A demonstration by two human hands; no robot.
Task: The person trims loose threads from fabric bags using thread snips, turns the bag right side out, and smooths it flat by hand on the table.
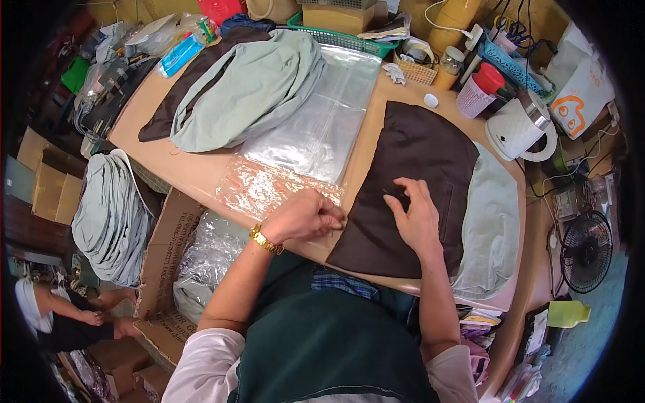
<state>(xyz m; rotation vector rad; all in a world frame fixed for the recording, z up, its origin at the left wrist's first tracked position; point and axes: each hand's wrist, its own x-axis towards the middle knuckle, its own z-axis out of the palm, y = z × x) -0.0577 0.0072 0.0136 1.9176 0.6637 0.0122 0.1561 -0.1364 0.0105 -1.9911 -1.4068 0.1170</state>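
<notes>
Spreading right hand [418, 218] over brown cloth [422, 151]; pressing left hand [302, 216] together beside it, any pinch unclear; could crease cloth by tugging.

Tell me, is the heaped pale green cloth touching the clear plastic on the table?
Touching. The head view shows the pale green cloth lying over the left side of the clear plastic.

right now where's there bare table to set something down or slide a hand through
The tan tabletop is bare left of the shiny orange plastic packet, below the sage green cloth. A narrow strip runs between the clear plastic sheets and dark brown fabric panel. The back right is crowded: white electric kettle, pink perforated cup.
</notes>
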